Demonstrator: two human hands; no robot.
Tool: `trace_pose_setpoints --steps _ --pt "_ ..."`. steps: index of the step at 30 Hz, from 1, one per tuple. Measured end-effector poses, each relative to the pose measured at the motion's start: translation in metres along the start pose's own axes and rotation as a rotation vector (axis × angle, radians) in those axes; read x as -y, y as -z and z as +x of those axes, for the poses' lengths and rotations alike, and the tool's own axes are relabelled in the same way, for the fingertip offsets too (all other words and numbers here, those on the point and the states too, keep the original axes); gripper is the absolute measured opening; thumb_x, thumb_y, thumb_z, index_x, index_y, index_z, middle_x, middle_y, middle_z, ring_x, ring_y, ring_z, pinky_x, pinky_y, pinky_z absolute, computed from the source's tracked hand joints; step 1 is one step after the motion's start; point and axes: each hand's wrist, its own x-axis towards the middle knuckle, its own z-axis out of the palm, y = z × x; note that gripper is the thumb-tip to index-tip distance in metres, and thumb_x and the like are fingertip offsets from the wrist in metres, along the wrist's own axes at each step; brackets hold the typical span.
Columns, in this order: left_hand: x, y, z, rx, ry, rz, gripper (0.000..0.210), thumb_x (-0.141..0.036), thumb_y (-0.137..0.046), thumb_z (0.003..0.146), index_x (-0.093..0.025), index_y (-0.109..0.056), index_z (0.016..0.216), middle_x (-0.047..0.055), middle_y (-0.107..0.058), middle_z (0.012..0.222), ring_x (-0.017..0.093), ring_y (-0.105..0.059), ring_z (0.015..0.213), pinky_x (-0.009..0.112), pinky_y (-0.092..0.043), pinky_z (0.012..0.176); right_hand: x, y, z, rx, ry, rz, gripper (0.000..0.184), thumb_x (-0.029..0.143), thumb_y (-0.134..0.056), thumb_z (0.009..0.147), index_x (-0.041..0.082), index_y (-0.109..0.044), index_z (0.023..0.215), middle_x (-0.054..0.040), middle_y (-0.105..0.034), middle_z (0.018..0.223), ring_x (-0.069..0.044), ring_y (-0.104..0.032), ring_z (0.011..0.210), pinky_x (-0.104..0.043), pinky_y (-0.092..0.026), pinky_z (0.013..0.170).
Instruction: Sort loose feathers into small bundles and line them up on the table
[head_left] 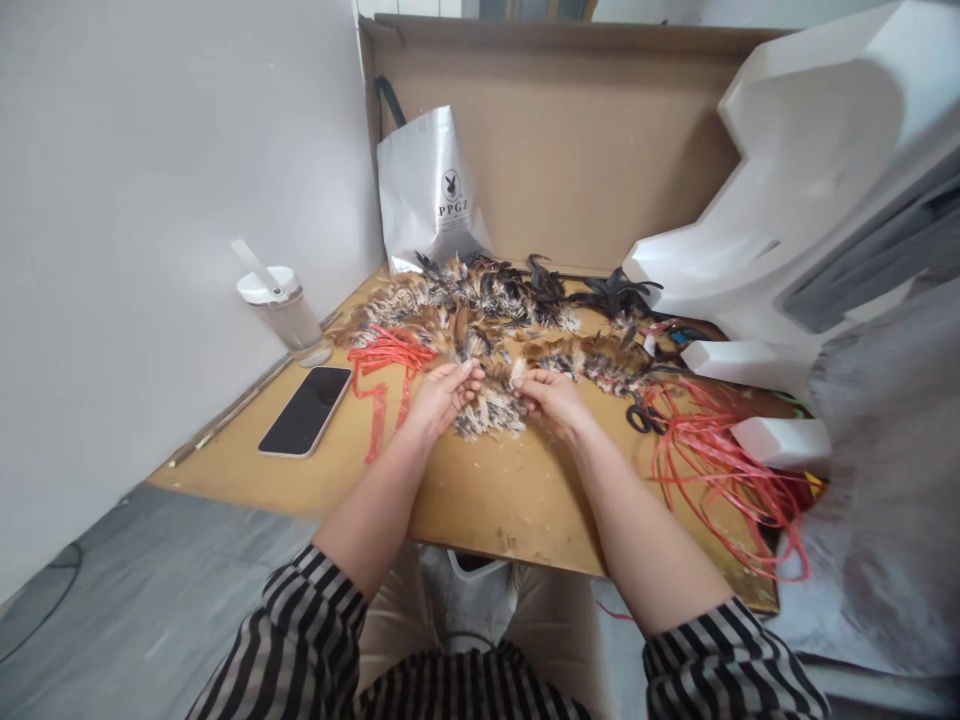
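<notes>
My left hand point(448, 392) is closed in a pinch at the middle of the table, gripping a brown and dark feather point(461, 335) that points up and away. Level with it and a little apart, my right hand point(553, 400) pinches a tuft of pale fluff point(518, 372) between thumb and fingers. Between and below the hands lies a bunch of feathers point(491, 412) with whitish quill ends toward me. Behind them spreads a large heap of brown, black and white feathers point(420, 305).
Red plastic strips point(390, 350) and a phone point(306, 412) lie left, near a lidded cup point(281, 310). A silver bag point(427, 190) stands behind. At right are black scissors point(645, 415), a tangle of red strips point(720, 460) and white foam pieces point(780, 440).
</notes>
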Motion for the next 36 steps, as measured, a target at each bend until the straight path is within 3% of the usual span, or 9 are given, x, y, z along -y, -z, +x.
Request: trace_pose_setpoints --steps 6,14,24,32,36 --pt "0.006 -0.003 -0.002 0.06 0.063 0.076 0.022 -0.025 -0.063 0.068 -0.009 -0.062 0.084 0.007 -0.066 0.075 0.007 -0.058 0.056 0.015 -0.043 0.049 0.003 -0.011 -0.005 -0.029 0.145 0.03 0.022 0.036 -0.065 0.058 0.016 -0.059 0.066 0.0055 -0.046 0.043 -0.005 -0.034 0.037 -0.018 -0.024 0.037" --pt "0.013 -0.004 -0.001 0.116 0.135 0.072 0.017 -0.021 -0.062 0.069 -0.008 -0.062 0.08 0.009 -0.066 0.075 0.009 -0.061 0.059 0.014 -0.044 0.048 -0.003 -0.023 -0.003 -0.087 0.365 -0.095 0.016 0.031 -0.063 0.062 0.017 -0.063 0.069 -0.0003 -0.06 0.066 -0.011 -0.051 0.06 -0.023 -0.04 0.058" --pt "0.013 -0.007 -0.001 0.119 0.153 0.027 0.011 -0.017 -0.061 0.07 -0.007 -0.062 0.074 0.007 -0.065 0.066 0.008 -0.06 0.057 0.012 -0.043 0.048 -0.004 -0.027 -0.009 -0.221 0.606 -0.39 0.011 0.028 -0.059 0.068 0.018 -0.064 0.07 -0.0013 -0.053 0.072 -0.012 -0.049 0.065 -0.024 -0.039 0.06" --pt "0.013 -0.006 -0.002 0.118 0.143 0.095 0.014 -0.021 -0.065 0.066 -0.008 -0.061 0.068 0.003 -0.061 0.059 0.004 -0.054 0.05 0.011 -0.042 0.047 -0.006 -0.024 -0.006 -0.218 0.559 -0.459 0.012 0.029 -0.059 0.066 0.019 -0.064 0.071 -0.0018 -0.054 0.074 -0.011 -0.047 0.062 -0.024 -0.039 0.058" --pt "0.013 -0.007 -0.003 0.101 0.124 0.184 0.017 -0.025 -0.065 0.065 -0.008 -0.061 0.068 0.003 -0.06 0.058 0.004 -0.053 0.047 0.012 -0.042 0.046 -0.006 -0.02 -0.001 -0.14 0.434 -0.313 0.016 0.03 -0.061 0.064 0.017 -0.062 0.072 -0.0014 -0.058 0.07 -0.011 -0.05 0.061 -0.025 -0.04 0.059"
